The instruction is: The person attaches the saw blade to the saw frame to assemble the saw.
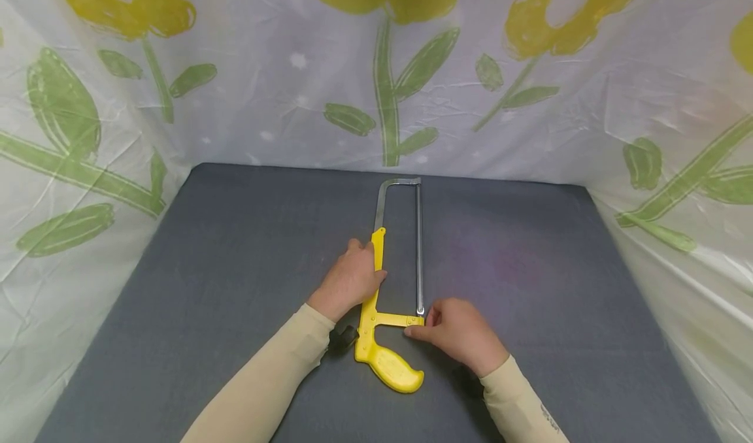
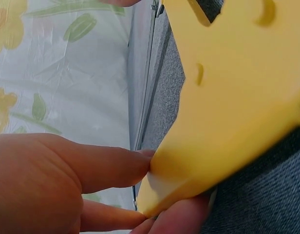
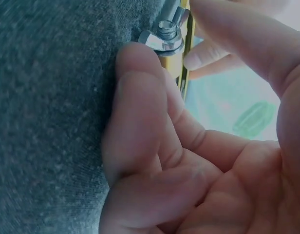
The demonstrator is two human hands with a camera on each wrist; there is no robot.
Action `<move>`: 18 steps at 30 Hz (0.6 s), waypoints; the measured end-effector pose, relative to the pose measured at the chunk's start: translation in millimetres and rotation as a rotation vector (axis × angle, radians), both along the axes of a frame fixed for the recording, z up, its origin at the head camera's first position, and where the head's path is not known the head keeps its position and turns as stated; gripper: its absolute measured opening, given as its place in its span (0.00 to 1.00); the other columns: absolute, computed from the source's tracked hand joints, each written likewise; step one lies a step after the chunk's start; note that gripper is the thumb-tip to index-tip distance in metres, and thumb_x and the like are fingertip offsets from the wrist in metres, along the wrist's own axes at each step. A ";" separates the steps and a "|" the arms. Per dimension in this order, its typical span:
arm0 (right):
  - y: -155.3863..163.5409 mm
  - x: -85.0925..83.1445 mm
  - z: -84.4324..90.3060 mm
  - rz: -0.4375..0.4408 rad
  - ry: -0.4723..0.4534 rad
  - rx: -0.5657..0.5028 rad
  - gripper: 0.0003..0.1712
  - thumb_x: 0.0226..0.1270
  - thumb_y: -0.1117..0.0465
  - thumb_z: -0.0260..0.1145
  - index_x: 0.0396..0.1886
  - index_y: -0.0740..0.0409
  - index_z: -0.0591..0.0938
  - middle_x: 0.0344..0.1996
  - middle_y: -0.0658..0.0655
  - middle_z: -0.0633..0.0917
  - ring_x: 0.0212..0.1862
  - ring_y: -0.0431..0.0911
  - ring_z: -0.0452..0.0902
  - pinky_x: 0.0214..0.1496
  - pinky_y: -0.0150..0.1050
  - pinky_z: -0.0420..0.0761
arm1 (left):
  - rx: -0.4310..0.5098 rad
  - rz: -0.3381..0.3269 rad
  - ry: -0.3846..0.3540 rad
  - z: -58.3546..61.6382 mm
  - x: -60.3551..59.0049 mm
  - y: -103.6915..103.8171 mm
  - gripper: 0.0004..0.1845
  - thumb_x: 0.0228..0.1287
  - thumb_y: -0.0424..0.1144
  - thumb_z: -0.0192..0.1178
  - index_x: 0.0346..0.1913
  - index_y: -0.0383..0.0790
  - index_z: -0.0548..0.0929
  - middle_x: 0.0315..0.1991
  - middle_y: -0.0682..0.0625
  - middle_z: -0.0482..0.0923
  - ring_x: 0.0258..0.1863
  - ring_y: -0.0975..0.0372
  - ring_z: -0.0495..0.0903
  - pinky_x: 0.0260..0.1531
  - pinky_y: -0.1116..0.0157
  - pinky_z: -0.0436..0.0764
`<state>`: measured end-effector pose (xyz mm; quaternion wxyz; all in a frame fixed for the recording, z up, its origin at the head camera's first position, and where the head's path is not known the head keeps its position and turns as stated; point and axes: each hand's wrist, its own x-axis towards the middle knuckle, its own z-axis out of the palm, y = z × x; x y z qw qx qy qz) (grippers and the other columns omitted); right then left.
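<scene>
A hacksaw [image 1: 389, 368] with a yellow handle and a silver front frame lies on the dark table, blade side to the right. My left hand [image 1: 351, 274] grips its yellow back bar midway, and the left wrist view shows thumb and fingers pinching the yellow body [image 2: 208, 126]. Down at the handle end of the blade [image 1: 419, 247], my right hand [image 1: 461, 335] has its thumb and curled fingers round the end of the yellow crossbar [image 1: 393, 319]. There the right wrist view shows a shiny wing nut [image 3: 162, 44] on a threaded bolt, right at the fingertips.
The dark grey cloth-covered table [image 1: 235, 234] spreads out around the hacksaw. A pale curtain [image 1: 265, 103] printed with yellow flowers hangs along its back and both sides. Black wrist straps show at both sleeves.
</scene>
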<state>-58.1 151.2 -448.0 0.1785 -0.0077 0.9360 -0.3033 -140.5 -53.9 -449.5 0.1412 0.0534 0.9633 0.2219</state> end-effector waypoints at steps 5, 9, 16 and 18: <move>0.4 0.0 -0.1 0.019 0.007 -0.004 0.24 0.53 0.43 0.86 0.18 0.48 0.80 0.15 0.46 0.76 0.20 0.42 0.69 0.25 0.38 0.67 | -0.005 -0.008 0.010 0.8 1.0 0.4 0.39 0.75 0.45 0.70 0.79 0.27 0.69 0.61 0.34 0.72 0.31 0.56 0.81 0.34 0.61 0.87; 1.7 -0.4 -1.7 0.041 0.019 -0.006 0.24 0.55 0.44 0.85 0.18 0.47 0.80 0.15 0.45 0.76 0.20 0.41 0.69 0.24 0.37 0.66 | -0.011 -0.026 0.025 1.2 1.1 -0.4 0.41 0.74 0.45 0.70 0.80 0.26 0.68 0.61 0.33 0.72 0.30 0.55 0.81 0.34 0.61 0.86; 6.4 -2.0 -4.7 0.094 0.030 -0.025 0.21 0.59 0.46 0.83 0.20 0.46 0.80 0.16 0.44 0.76 0.20 0.40 0.68 0.25 0.36 0.65 | -0.006 -0.027 0.025 0.7 0.8 -1.7 0.41 0.73 0.45 0.71 0.79 0.26 0.68 0.60 0.34 0.72 0.30 0.55 0.80 0.33 0.61 0.86; 8.4 -2.7 -5.9 0.110 0.035 -0.030 0.21 0.59 0.46 0.82 0.21 0.46 0.80 0.16 0.44 0.76 0.21 0.40 0.68 0.25 0.36 0.65 | -0.004 -0.025 0.021 0.4 0.8 -1.8 0.41 0.73 0.44 0.71 0.80 0.27 0.67 0.60 0.34 0.72 0.30 0.55 0.80 0.33 0.61 0.86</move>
